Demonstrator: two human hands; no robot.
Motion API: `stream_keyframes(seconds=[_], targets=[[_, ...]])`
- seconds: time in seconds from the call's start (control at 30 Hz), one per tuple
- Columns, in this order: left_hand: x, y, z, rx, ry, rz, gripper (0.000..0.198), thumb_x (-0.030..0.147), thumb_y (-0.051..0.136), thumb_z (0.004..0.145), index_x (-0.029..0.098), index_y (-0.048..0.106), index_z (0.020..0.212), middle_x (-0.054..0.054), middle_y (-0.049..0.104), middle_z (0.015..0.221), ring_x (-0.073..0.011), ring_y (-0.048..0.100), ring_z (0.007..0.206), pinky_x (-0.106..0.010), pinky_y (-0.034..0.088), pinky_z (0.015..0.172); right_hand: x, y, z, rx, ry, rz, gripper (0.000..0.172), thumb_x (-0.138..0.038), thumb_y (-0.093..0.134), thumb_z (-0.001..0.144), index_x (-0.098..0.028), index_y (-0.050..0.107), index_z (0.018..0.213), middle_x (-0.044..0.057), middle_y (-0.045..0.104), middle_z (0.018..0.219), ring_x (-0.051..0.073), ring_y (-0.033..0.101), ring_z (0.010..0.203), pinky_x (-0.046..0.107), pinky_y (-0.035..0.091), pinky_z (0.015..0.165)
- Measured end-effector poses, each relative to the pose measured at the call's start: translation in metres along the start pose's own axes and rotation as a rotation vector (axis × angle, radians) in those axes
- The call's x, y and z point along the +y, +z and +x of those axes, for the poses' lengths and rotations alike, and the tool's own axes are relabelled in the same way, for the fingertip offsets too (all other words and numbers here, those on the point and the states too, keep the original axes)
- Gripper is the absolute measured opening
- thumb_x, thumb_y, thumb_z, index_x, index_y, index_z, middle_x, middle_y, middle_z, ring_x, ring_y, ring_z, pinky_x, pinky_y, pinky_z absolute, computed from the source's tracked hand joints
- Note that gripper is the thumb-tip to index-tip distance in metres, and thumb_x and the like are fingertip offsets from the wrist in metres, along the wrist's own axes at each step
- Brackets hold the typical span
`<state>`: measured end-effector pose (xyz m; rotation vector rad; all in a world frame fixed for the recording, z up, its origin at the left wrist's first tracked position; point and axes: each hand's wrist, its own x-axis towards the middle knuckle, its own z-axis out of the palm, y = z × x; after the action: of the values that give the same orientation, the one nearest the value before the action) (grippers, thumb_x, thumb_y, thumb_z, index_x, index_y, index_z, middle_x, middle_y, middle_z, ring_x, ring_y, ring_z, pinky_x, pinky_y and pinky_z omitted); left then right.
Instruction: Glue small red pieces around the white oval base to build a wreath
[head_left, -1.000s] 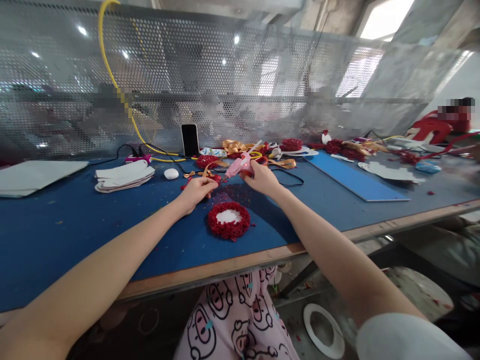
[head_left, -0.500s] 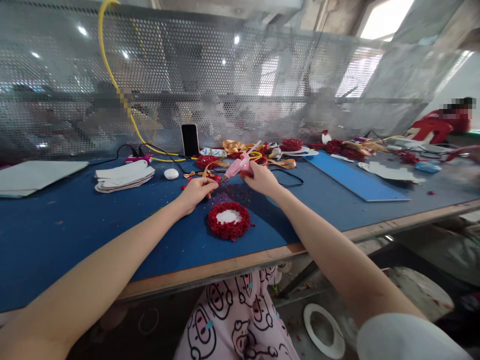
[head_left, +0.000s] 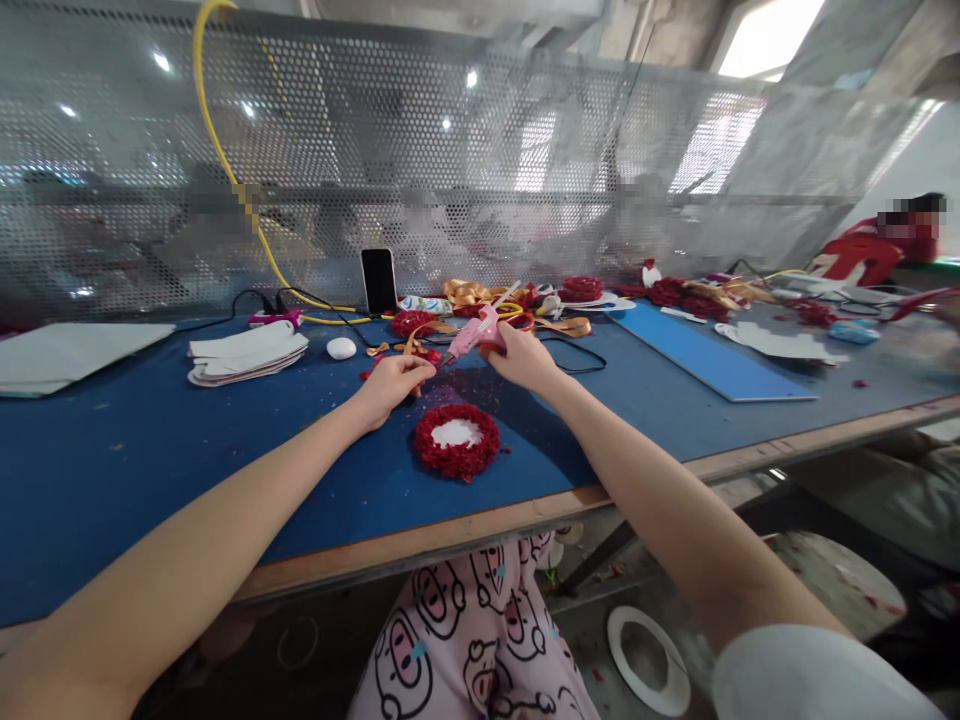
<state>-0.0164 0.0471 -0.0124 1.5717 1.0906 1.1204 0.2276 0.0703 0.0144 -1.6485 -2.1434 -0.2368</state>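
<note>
In the head view, my right hand point(head_left: 519, 352) is wrapped round the handle of a pink glue gun point(head_left: 471, 333), with a pale glue stick jutting from its back end. Its nozzle points down and left, right by the fingertips of my left hand point(head_left: 401, 385). The left fingers are pinched together; whatever sits between them is too small and hidden to name. A gold ribbon point(head_left: 414, 341) and red bits lie just behind that hand. Closer to me, a red ruffled ring with a white centre point(head_left: 457, 456) rests flat on the blue table.
White cut sheets point(head_left: 249, 354) and a white rounded object point(head_left: 341, 348) are on the left. A phone point(head_left: 379, 281) leans against the perforated metal screen point(head_left: 420, 130). Ribbons and red pieces crowd the back. A blue board point(head_left: 709, 350) lies right; a person in red point(head_left: 870, 245) is beyond.
Both hands and the glue gun hold nearly the same position. The whole view has shifted very slightly; nothing has been taken up or let go.
</note>
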Motion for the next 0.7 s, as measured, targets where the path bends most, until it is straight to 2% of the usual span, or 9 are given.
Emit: stream_keyframes(seconds=[0.7], targets=[[0.0006,0.0002,0.0000,-0.017,0.003,-0.037,0.027,0.039,0.072,0.070,0.015,0.066,0.081,0.003,0.055,0.064,-0.0100,0.048,0.054,-0.027,0.039,0.058,0.0006,0.0014,0.0002,-0.005,0.006,-0.016,0.032,-0.046,0.048,0.093,-0.017,0.055,0.107,0.015,0.072,0.101,0.029,0.066,0.087,0.031,0.035,0.063]])
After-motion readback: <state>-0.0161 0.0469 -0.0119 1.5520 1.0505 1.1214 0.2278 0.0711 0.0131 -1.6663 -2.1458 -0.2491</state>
